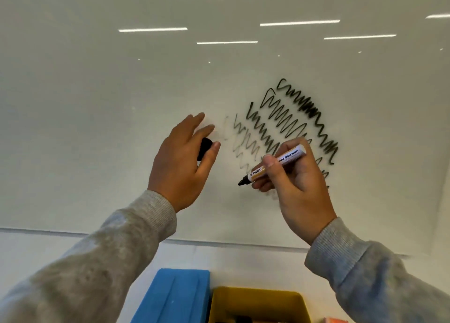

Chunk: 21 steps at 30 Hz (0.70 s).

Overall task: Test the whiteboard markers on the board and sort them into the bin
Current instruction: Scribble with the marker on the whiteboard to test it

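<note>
Grey sleeves (pixel 92 269) rise from the bottom corners, and between them the right hand (pixel 295 188) grips an uncapped white-and-gold whiteboard marker with a black tip (pixel 272 165), fingers (pixel 270 163) wrapped round its barrel, tip down-left at the glossy white board (pixel 97 103), just below the black zigzag scribbles (pixel 292 120). Left hand (pixel 181 162) pinches the black marker cap (pixel 204 148) just beside the faintest strokes; bare board stretches left and above. Along the bottom edge, a yellow plastic bin (pixel 258 303) sits beside a blue foam block (pixel 175 296).
</note>
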Each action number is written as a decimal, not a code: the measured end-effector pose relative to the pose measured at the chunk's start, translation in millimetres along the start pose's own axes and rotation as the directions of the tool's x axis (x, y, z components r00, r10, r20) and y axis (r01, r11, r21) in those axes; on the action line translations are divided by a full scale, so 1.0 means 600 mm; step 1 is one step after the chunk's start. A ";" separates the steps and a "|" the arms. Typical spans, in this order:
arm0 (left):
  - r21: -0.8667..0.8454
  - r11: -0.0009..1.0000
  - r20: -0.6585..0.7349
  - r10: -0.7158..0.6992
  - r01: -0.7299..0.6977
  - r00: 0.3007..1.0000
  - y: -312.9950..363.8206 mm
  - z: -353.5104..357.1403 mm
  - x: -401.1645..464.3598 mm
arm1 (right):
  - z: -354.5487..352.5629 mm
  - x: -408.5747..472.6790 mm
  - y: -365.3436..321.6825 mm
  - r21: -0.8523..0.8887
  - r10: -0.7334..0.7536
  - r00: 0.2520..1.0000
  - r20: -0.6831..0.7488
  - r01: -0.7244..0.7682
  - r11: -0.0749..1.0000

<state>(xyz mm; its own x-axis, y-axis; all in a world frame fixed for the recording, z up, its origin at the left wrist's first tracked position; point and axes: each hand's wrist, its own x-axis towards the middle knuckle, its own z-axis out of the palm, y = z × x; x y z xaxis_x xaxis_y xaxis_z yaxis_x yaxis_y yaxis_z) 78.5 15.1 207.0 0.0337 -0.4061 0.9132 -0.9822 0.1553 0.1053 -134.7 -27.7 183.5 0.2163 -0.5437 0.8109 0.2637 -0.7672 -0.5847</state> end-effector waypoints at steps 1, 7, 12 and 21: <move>0.018 1.000 0.037 -0.016 0.015 0.999 -0.010 0.008 0.005 | 0.008 0.013 -0.001 -0.009 -0.023 1.000 -0.014 0.023 1.000; 0.292 0.952 0.096 0.063 -0.089 0.993 -0.055 0.054 -0.011 | 0.037 0.060 0.016 -0.188 -0.218 0.976 0.015 0.217 0.958; 0.362 0.923 0.098 0.103 -0.132 0.990 -0.066 0.062 -0.018 | 0.055 0.091 0.021 -0.346 -0.389 0.920 0.047 0.381 0.858; 0.364 0.920 0.079 0.125 -0.145 0.989 -0.071 0.065 -0.024 | 0.068 0.116 0.039 -0.507 -0.543 0.831 0.121 0.522 0.686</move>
<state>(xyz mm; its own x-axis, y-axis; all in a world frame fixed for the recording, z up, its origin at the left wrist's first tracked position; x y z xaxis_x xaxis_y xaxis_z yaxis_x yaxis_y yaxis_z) 112.5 -20.8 174.3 -0.1038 -0.4538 0.8850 -0.9757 -0.1262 -0.1792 -75.1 -69.6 225.1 0.1502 0.0057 0.9886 -0.1828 -0.9826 0.0334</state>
